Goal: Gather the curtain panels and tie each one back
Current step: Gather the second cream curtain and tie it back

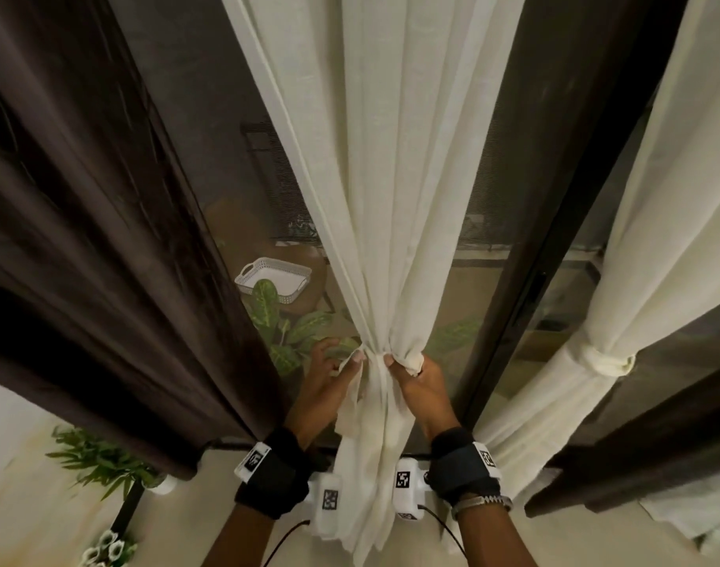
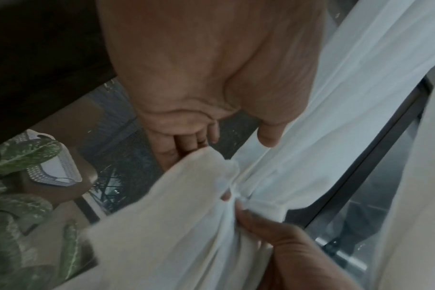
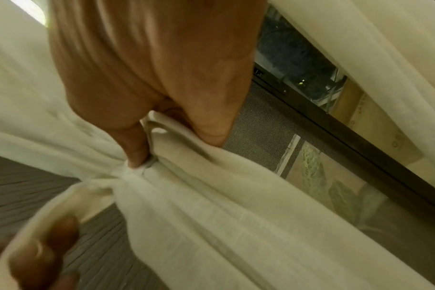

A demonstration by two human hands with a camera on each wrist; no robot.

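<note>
The middle white sheer curtain panel (image 1: pixel 391 157) is bunched into a narrow waist (image 1: pixel 374 356) in front of the glass door. My left hand (image 1: pixel 348 362) pinches one end of a white tie-back strip (image 1: pixel 350 403) just left of that waist. On the right side, my right hand (image 1: pixel 403 364) grips a wad of white cloth (image 1: pixel 413 362). In the right wrist view my right hand (image 3: pixel 149 78) has one fingertip pushed into the gathered waist (image 3: pixel 134 172). In the left wrist view my left hand (image 2: pixel 199 82) has its fingers partly hidden behind the cloth (image 2: pixel 199 196). The right white panel (image 1: pixel 636 198) hangs with a tie (image 1: pixel 608 362) around it.
Dark brown curtains hang at the left (image 1: pixel 84 239) and lower right (image 1: pixel 657 423). A dark door frame (image 1: pixel 526 259) runs beside the middle panel. Behind the glass are a white basket (image 1: pixel 274 280) and leafy plants (image 1: pixel 293 333). A potted plant (image 1: pixel 100 460) stands on the floor at lower left.
</note>
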